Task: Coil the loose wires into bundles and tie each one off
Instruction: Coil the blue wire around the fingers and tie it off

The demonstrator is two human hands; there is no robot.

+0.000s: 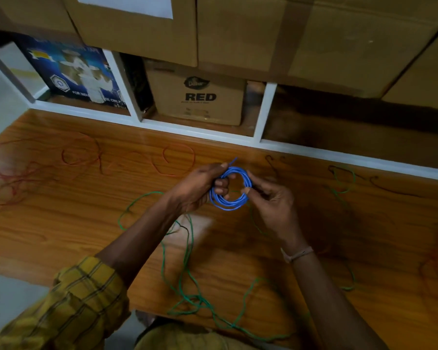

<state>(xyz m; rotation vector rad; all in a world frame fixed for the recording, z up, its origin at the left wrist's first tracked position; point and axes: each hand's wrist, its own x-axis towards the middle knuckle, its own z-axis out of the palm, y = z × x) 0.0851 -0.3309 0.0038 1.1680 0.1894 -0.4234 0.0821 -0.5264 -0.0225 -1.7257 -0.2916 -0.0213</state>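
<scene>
Above the middle of the wooden table, my left hand grips the blue coil by its left side, while my right hand pinches its right edge. Green wire sprawls loose nearer me; red wire lies far left.
</scene>
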